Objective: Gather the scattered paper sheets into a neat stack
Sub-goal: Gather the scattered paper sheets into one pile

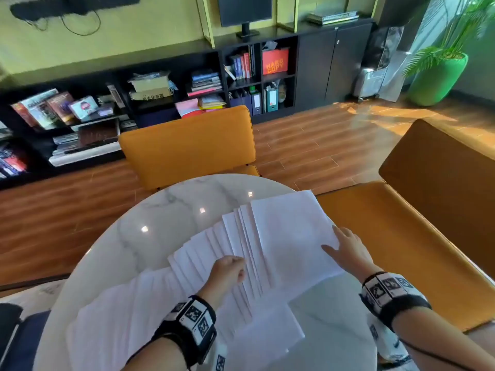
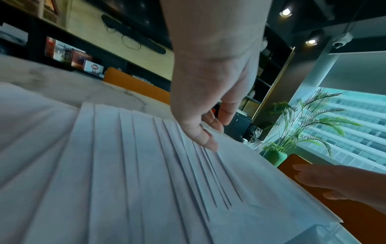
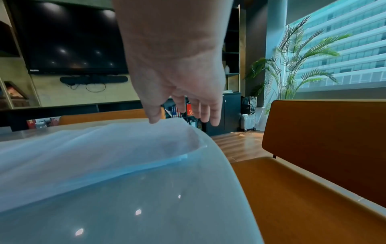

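Left hand [image 1: 227, 273] curled on fanned white paper sheets [image 1: 289, 231], grip unclear; right hand [image 1: 345, 250] spread flat against their edge.

**Around the round table: chairs, shelves and a palm**

A round white marble table [image 1: 166, 210] fills the lower middle of the head view. An orange chair [image 1: 187, 145] stands at its far edge, and a second orange chair [image 1: 442, 188] stands at the right. The floor is wood [image 1: 321, 145]. Along the top runs a black shelf unit [image 1: 316, 70] with books, binders and a red box [image 1: 275, 61], and a dark monitor [image 1: 245, 9] stands on it. At the upper right a palm grows in a green pot [image 1: 436, 81].
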